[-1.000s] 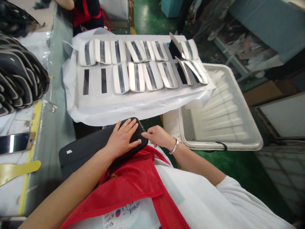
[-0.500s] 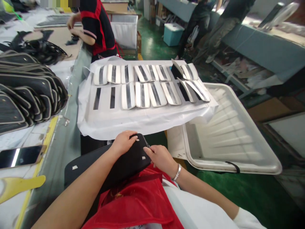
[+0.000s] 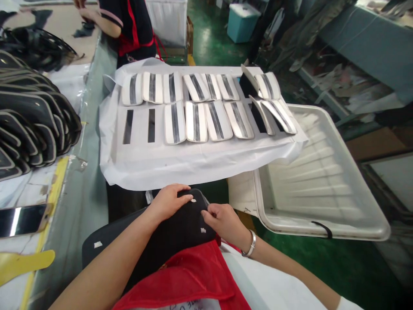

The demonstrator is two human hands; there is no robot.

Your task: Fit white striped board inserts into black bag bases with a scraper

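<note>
A long black case (image 3: pixel 185 230) with rounded corners lies across my lap, with small white patches on its top. My left hand (image 3: pixel 171 201) grips its far edge, thumb on top and fingers over the side. At the right-hand corner, my right hand (image 3: pixel 224 220) is closed in a pinch on the case's rim; whether a zip or strip is between the fingers I cannot make out. My left forearm hides part of the case. Ahead of it, white curved pads (image 3: pixel 196 122) with dark centre stripes lie in two rows on a white sheet (image 3: pixel 145 165).
An off-white plastic tub (image 3: pixel 309 172) stands at right. On the left bench are a stack of black panels (image 3: pixel 35 112), a phone (image 3: pixel 24 220) and a yellow scraper (image 3: pixel 29 260). A co-worker (image 3: pixel 132 26) in a red-trimmed apron stands beyond the sheet.
The view has tilted downward. My right thumb and fingers have drawn closer together at the case's corner. My left hand keeps its hold on the far edge.
</note>
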